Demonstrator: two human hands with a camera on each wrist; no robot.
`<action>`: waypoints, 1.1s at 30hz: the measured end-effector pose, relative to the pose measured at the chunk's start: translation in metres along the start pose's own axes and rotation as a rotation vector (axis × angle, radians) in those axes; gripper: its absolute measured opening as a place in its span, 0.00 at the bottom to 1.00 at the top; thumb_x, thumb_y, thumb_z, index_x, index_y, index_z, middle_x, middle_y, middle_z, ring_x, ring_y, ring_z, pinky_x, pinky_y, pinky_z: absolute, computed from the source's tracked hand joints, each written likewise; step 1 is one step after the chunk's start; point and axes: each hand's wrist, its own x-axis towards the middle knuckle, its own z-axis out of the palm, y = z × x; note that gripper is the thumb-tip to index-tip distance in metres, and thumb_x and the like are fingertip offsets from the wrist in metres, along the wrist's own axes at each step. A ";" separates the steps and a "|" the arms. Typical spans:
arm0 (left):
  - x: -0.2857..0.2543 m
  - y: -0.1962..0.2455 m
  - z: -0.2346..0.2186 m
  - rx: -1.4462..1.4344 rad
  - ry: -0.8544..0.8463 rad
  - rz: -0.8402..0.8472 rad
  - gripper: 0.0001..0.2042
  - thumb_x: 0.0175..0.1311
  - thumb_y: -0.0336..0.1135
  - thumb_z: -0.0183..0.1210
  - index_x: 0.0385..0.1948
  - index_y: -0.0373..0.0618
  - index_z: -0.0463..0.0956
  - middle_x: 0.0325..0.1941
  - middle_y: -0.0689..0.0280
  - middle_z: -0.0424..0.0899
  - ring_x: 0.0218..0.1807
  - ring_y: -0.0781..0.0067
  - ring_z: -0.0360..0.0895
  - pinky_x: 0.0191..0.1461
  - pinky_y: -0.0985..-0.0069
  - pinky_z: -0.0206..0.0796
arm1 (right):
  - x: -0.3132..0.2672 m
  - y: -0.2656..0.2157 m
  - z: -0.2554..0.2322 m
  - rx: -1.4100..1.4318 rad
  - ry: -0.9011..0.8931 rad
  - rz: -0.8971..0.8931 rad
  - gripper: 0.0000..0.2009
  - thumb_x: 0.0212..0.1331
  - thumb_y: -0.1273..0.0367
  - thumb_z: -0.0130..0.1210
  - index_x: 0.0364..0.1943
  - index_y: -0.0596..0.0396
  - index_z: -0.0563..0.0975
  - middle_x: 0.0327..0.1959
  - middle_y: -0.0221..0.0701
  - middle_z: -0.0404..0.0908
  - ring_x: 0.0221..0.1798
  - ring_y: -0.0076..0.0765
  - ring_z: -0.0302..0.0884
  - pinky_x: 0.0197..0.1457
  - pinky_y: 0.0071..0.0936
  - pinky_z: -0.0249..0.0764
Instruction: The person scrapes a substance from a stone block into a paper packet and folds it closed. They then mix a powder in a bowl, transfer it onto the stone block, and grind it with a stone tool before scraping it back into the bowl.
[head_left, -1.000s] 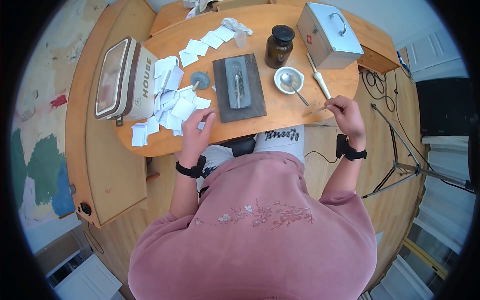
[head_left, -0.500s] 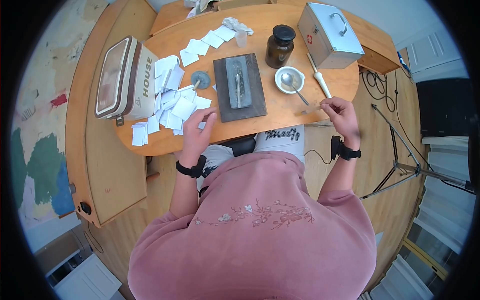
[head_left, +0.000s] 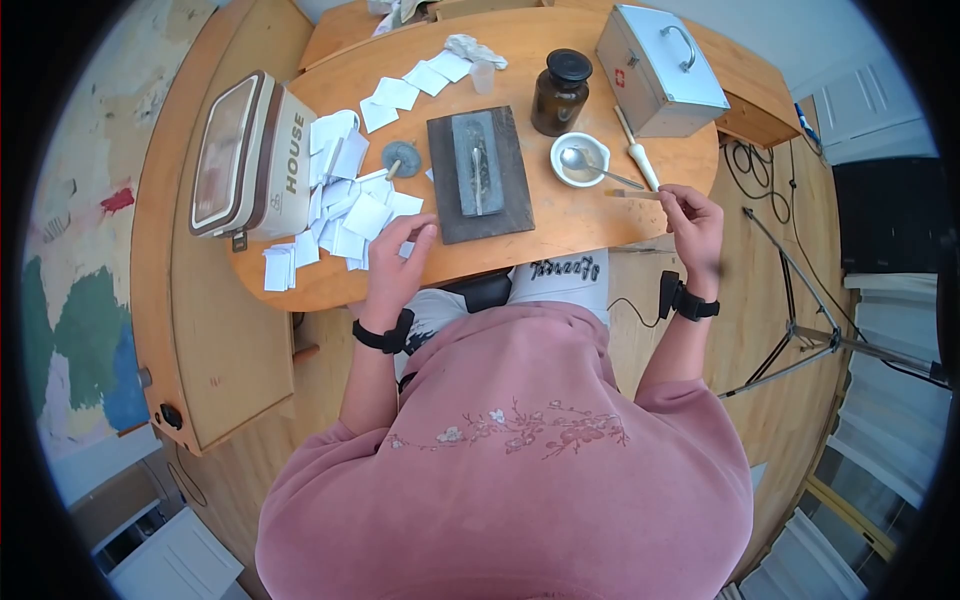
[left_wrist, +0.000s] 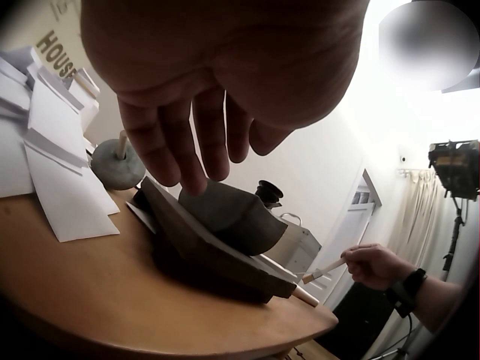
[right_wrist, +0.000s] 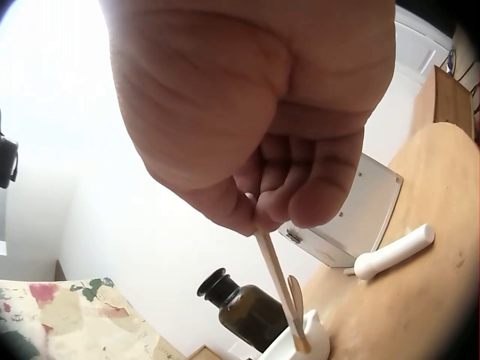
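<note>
A thin stick (right_wrist: 273,266) is pinched by the right hand (head_left: 695,222), whose grip is clamped on its right end. It is held over the near right part of the tabletop (head_left: 570,220), on the near side of the bowl (head_left: 556,169), tip pointed left. In the bowl a spoon (head_left: 573,158) is propped, its handle extended rightward near the stick. The left hand (head_left: 397,258) is held by the near edge, between papers (head_left: 368,218) and board (head_left: 512,195), its grip relaxed, fingers and thumb apart.
</note>
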 end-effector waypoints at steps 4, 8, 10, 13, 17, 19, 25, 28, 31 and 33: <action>-0.001 -0.004 0.000 0.003 0.006 -0.008 0.09 0.79 0.30 0.68 0.53 0.35 0.89 0.45 0.58 0.93 0.43 0.67 0.88 0.52 0.71 0.79 | -0.002 -0.011 0.015 0.102 -0.161 -0.018 0.08 0.75 0.70 0.71 0.50 0.60 0.92 0.31 0.20 0.86 0.29 0.13 0.75 0.31 0.17 0.71; -0.002 -0.003 0.000 -0.011 -0.003 0.004 0.09 0.79 0.31 0.68 0.53 0.36 0.89 0.45 0.58 0.93 0.43 0.66 0.88 0.52 0.70 0.79 | 0.005 -0.019 0.043 -0.003 -0.105 -0.086 0.08 0.75 0.71 0.71 0.49 0.61 0.92 0.31 0.22 0.86 0.29 0.14 0.76 0.32 0.19 0.72; -0.002 -0.001 -0.002 -0.008 0.000 0.003 0.09 0.79 0.30 0.68 0.53 0.36 0.89 0.45 0.58 0.93 0.43 0.66 0.88 0.52 0.70 0.79 | 0.010 -0.017 0.047 -0.097 -0.022 -0.161 0.08 0.75 0.71 0.70 0.49 0.61 0.92 0.30 0.22 0.86 0.30 0.14 0.76 0.33 0.20 0.72; -0.002 -0.003 -0.004 0.002 0.008 0.001 0.09 0.79 0.30 0.68 0.53 0.36 0.89 0.44 0.58 0.93 0.42 0.66 0.89 0.52 0.71 0.79 | 0.014 -0.019 0.047 -0.087 0.018 -0.193 0.08 0.75 0.71 0.70 0.49 0.62 0.91 0.30 0.24 0.86 0.30 0.16 0.77 0.35 0.22 0.74; -0.002 -0.005 -0.005 0.000 0.014 -0.004 0.09 0.79 0.30 0.68 0.53 0.36 0.89 0.44 0.57 0.93 0.42 0.66 0.89 0.50 0.71 0.79 | 0.011 -0.029 0.059 -0.117 -0.140 -0.151 0.08 0.75 0.71 0.70 0.48 0.64 0.91 0.30 0.25 0.86 0.31 0.17 0.77 0.37 0.22 0.75; 0.000 -0.004 -0.006 0.000 0.016 -0.001 0.09 0.79 0.30 0.68 0.53 0.36 0.89 0.44 0.57 0.93 0.42 0.66 0.89 0.50 0.71 0.79 | 0.013 -0.024 0.066 -0.206 -0.027 -0.269 0.08 0.75 0.71 0.70 0.48 0.64 0.91 0.30 0.25 0.86 0.31 0.17 0.77 0.37 0.21 0.74; -0.001 -0.003 -0.005 -0.001 0.011 0.003 0.09 0.79 0.29 0.68 0.53 0.35 0.89 0.44 0.57 0.93 0.42 0.67 0.89 0.50 0.71 0.79 | 0.007 -0.033 0.068 -0.082 -0.177 -0.160 0.07 0.75 0.72 0.69 0.47 0.64 0.91 0.31 0.28 0.88 0.31 0.19 0.78 0.37 0.23 0.76; 0.000 -0.003 -0.005 0.003 0.013 0.002 0.09 0.79 0.29 0.68 0.53 0.35 0.89 0.44 0.57 0.93 0.42 0.67 0.89 0.50 0.71 0.79 | 0.008 -0.029 0.078 -0.201 0.013 -0.280 0.07 0.74 0.73 0.69 0.48 0.64 0.91 0.33 0.30 0.90 0.32 0.20 0.81 0.39 0.24 0.78; -0.002 -0.003 -0.006 0.002 0.015 -0.006 0.09 0.79 0.30 0.68 0.52 0.35 0.89 0.44 0.57 0.93 0.42 0.67 0.89 0.50 0.71 0.79 | 0.007 -0.025 0.082 -0.078 0.065 -0.243 0.07 0.73 0.73 0.70 0.48 0.65 0.91 0.34 0.33 0.91 0.33 0.21 0.83 0.40 0.24 0.79; -0.002 -0.004 -0.005 -0.003 0.008 -0.006 0.09 0.79 0.30 0.68 0.53 0.35 0.89 0.44 0.57 0.93 0.42 0.67 0.89 0.50 0.71 0.79 | 0.005 -0.022 0.088 -0.078 -0.084 -0.252 0.08 0.76 0.72 0.70 0.49 0.63 0.91 0.32 0.24 0.87 0.31 0.16 0.79 0.37 0.19 0.74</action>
